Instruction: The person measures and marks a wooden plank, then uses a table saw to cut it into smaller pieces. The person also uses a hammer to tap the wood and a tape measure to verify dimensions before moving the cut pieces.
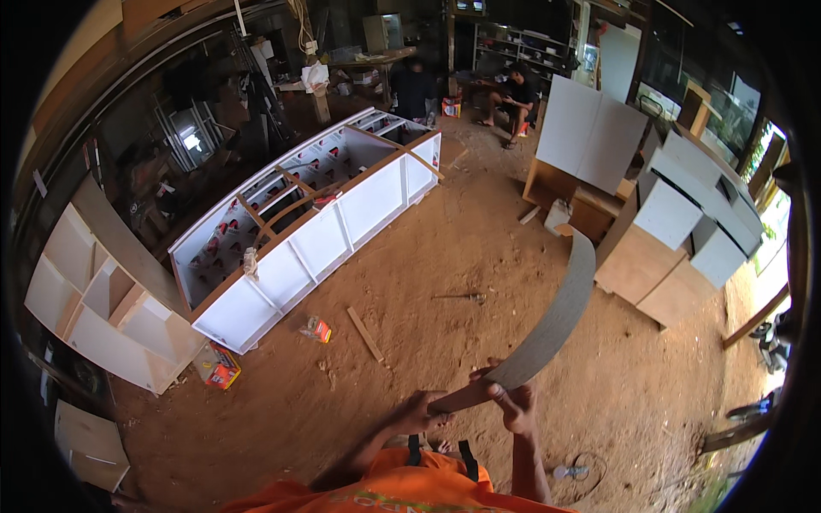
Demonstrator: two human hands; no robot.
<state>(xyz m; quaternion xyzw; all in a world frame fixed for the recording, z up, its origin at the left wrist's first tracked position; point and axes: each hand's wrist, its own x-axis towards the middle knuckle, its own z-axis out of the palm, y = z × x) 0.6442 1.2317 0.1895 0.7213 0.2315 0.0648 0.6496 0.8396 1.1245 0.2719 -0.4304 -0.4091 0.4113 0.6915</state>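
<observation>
Both my hands hold a long, narrow grey strip (558, 325) with a faint wood-like grain. It reaches from near my waist out to the far right, and it looks bent in this view. My left hand (417, 414) is closed around the near end, where a brown surface shows. Further along, my right hand (515, 409) grips the strip, thumb on top and fingers mostly hidden beneath. The far end lies in line with a pale container (558, 214); whether they touch I cannot tell.
A long white cabinet frame (316, 248) lies at the left, beside a pale shelf unit (111, 291). Grey-panelled cabinets (654, 248) stand at the right. A wooden batten (366, 335), a tool (462, 297) and an orange packet (318, 329) lie on the dirt floor. Another person (516, 98) sits far back.
</observation>
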